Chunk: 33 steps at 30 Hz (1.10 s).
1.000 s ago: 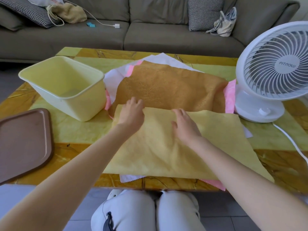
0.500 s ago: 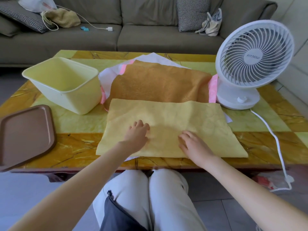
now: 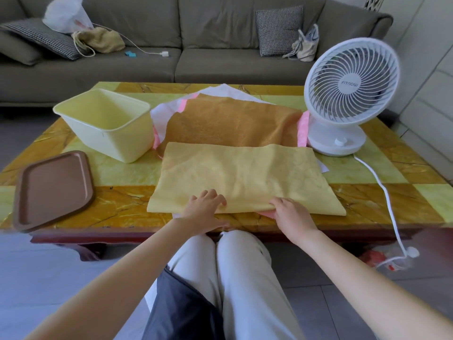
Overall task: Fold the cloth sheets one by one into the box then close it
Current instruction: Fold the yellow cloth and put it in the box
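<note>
A brown lid (image 3: 52,187) lies flat at the near left corner of the table (image 3: 117,209), apart from the box. Just to its right and farther back stands the pale yellow box (image 3: 105,126), open at the top, its right wall touching the left edge of the spread cloths.

The left hand (image 3: 204,207) rests at the near edge of the yellow cloth (image 3: 245,177), released, with its fingers spread and lying on top of the fabric. The yellow cloth is folded into a wide band and lies across the near middle of the table, on top of the other sheets, outside the box. The right hand (image 3: 291,212) is just to the right along the same near edge; its fingers curl round the hem and their tips go under it, grasping the yellow cloth.

Beyond the yellow cloth an orange-brown cloth (image 3: 230,121) lies spread, partly covered by it. A pink cloth (image 3: 304,128) shows at that sheet's right and left edges and again under the right hand, and a white cloth (image 3: 225,90) peeks out at the far side.

At the far right of the table stands a white fan (image 3: 350,87), touching the pink cloth. Its white cable (image 3: 382,197) runs over the near table edge down to the floor. A grey sofa (image 3: 196,69) stretches behind the table.
</note>
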Each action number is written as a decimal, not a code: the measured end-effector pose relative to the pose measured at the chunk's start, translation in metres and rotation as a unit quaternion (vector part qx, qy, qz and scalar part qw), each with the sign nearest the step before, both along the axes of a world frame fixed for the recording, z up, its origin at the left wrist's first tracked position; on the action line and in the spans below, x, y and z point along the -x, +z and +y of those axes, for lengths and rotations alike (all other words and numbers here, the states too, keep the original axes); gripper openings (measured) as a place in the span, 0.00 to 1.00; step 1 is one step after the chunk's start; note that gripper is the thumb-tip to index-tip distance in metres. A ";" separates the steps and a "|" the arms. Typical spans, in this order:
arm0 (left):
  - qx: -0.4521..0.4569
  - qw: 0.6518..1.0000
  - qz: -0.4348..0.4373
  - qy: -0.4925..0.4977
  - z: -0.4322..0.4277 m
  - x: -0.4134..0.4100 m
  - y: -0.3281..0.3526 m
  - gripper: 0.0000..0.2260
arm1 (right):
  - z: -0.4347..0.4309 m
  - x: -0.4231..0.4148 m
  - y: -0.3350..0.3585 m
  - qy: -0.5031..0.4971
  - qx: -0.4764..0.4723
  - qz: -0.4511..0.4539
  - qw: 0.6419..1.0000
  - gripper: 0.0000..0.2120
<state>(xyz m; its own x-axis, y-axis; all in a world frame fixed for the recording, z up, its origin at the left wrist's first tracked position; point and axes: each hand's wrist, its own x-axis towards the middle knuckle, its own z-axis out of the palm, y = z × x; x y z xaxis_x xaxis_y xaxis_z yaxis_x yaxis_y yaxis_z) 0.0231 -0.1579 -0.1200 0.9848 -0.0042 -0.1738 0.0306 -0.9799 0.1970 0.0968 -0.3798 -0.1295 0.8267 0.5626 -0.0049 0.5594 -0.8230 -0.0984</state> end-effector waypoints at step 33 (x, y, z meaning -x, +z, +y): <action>-0.003 0.997 -0.009 0.078 0.032 -0.023 0.059 0.11 | -0.030 -0.041 0.055 -0.041 0.049 -0.107 0.992 0.13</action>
<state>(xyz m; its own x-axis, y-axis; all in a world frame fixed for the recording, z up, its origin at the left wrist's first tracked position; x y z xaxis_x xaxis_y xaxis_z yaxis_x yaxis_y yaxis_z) 0.0456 -0.1255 -0.0614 0.9764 0.1497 -0.1554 0.1786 -0.9649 0.1924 0.1382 -0.4096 -0.0743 0.8580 0.4983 0.1245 0.4890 -0.8667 0.0985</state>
